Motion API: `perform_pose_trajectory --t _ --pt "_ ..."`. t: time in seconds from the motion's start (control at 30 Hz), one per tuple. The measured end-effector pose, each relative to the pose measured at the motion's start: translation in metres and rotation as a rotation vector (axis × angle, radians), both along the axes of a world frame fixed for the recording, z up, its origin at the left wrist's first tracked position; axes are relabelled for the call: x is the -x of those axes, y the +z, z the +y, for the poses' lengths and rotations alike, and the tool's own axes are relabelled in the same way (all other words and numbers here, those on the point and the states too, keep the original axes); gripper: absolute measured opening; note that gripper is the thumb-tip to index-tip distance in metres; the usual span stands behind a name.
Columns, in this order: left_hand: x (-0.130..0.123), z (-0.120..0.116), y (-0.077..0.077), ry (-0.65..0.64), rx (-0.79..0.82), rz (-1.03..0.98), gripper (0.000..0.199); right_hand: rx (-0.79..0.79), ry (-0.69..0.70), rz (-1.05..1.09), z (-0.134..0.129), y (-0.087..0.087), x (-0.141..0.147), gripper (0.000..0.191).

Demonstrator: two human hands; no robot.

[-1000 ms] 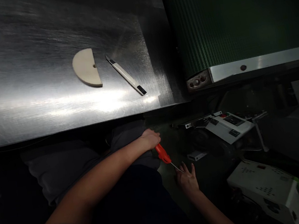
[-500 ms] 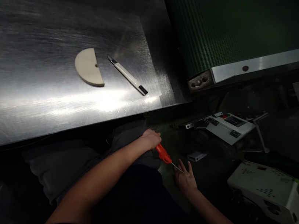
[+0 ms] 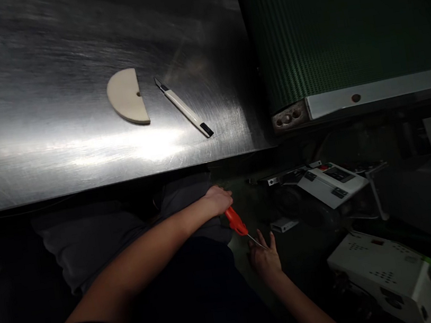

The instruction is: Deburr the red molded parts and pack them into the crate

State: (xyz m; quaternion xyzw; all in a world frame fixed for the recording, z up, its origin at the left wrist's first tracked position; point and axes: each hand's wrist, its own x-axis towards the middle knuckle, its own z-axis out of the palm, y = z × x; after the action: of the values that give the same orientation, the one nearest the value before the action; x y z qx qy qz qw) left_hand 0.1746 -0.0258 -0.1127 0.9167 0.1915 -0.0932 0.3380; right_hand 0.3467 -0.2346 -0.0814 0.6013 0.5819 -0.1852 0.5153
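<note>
My left hand (image 3: 220, 199) is wrapped round the orange handle of a tool (image 3: 236, 221) with a thin metal shaft; its exact kind does not show clearly. The shaft slants down to my right hand (image 3: 266, 261), which pinches near the far end while some of its fingers stick out. The very tip is hidden at those fingers. Both hands are below the front edge of the metal table (image 3: 40, 170). On the table lie a cream half-disc (image 3: 126, 97) with a small notch in its straight side and a white craft knife (image 3: 185, 111), its blade pointing away.
To the right of the table stands a dark green ribbed surface (image 3: 286, 39) with a metal edge strip (image 3: 386, 92). Below it, a grey device with a small screen (image 3: 331, 182) and a white box-shaped machine (image 3: 382, 266) stand in the dim area. My legs (image 3: 89, 232) are under the table edge.
My right hand has shifted very slightly to the left at the end of the shaft. The left hand, the tool's handle, the half-disc and the craft knife look unmoved.
</note>
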Motion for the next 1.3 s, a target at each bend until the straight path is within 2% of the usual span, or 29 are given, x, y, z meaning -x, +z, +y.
perform_pose_trajectory --t 0.17,0.37,0.6,0.77,0.97,1.3 --pt "0.002 0.000 0.003 -0.003 -0.005 -0.001 0.016 0.053 0.042 -0.037 0.001 0.000 0.005 0.054" --pt "0.001 0.001 0.003 -0.024 -0.003 0.005 0.016 0.205 0.123 -0.053 0.006 -0.003 0.012 0.053" --pt "0.002 0.002 0.006 -0.033 -0.003 0.026 0.016 0.349 0.161 -0.096 0.014 -0.005 0.007 0.053" --pt "0.001 0.002 0.005 -0.029 -0.001 0.025 0.016 0.362 0.188 -0.090 0.013 -0.002 0.008 0.050" --pt "0.000 0.001 0.001 -0.024 -0.004 0.016 0.018 0.331 0.178 -0.062 0.011 -0.006 0.010 0.050" --pt "-0.001 0.001 0.000 -0.011 0.004 0.018 0.016 0.275 0.147 -0.113 0.012 -0.011 -0.006 0.055"
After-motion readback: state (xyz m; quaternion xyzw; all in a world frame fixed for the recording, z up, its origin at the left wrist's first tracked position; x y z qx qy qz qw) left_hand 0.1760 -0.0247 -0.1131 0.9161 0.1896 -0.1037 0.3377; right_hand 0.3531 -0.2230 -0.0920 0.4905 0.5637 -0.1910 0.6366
